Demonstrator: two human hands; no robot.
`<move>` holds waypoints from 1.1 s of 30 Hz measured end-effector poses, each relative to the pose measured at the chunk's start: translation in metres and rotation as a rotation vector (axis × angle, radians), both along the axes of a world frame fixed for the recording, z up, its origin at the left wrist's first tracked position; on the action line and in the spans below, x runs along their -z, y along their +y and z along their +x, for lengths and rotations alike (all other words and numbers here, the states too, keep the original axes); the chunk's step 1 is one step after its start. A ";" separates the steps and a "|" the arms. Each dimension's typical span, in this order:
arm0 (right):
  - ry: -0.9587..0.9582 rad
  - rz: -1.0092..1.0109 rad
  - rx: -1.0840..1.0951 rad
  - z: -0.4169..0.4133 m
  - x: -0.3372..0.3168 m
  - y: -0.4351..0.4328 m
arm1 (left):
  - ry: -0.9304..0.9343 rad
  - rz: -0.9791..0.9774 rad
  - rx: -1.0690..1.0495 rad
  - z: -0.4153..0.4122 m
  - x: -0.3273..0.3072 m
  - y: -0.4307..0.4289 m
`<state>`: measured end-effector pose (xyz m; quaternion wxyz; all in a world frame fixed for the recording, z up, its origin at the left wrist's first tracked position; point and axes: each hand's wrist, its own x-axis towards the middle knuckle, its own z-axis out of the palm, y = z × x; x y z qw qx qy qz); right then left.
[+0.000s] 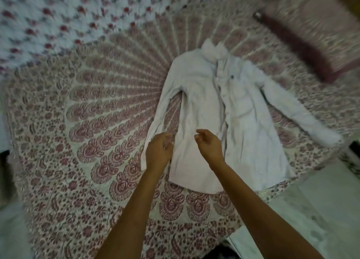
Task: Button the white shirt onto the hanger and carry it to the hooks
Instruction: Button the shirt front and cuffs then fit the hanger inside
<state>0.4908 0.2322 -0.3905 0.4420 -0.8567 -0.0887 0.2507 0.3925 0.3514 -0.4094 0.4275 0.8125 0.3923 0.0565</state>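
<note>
1. White shirt (220, 110) flat on patterned bedspread (87, 122), collar away, hem near, long axis slightly tilted.
2. Left hand (158, 153) loosely curled at sleeve cuff; grip unclear.
3. Right hand (209, 144) half-open above lower front.

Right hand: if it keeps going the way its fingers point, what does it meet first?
Most likely the white shirt. The right hand hovers over the shirt's lower front, fingers loosely curled and aimed up-frame and slightly left, towards the shirt's left side. Nothing lies between them, though height above the fabric is unclear.
</note>
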 end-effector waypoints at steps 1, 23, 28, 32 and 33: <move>-0.005 0.016 0.022 0.012 -0.008 -0.004 | -0.016 0.003 0.002 0.013 -0.008 -0.002; 0.017 0.094 -0.025 0.376 0.021 0.010 | -0.004 0.189 0.030 0.387 -0.009 0.024; 0.006 0.048 -0.033 0.429 0.053 0.050 | 0.025 0.197 0.032 0.436 0.022 0.052; -0.012 0.014 -0.032 0.468 0.078 0.088 | 0.042 0.199 -0.035 0.482 0.048 0.083; -0.019 0.005 -0.032 0.480 0.085 0.099 | 0.046 0.193 -0.052 0.495 0.055 0.093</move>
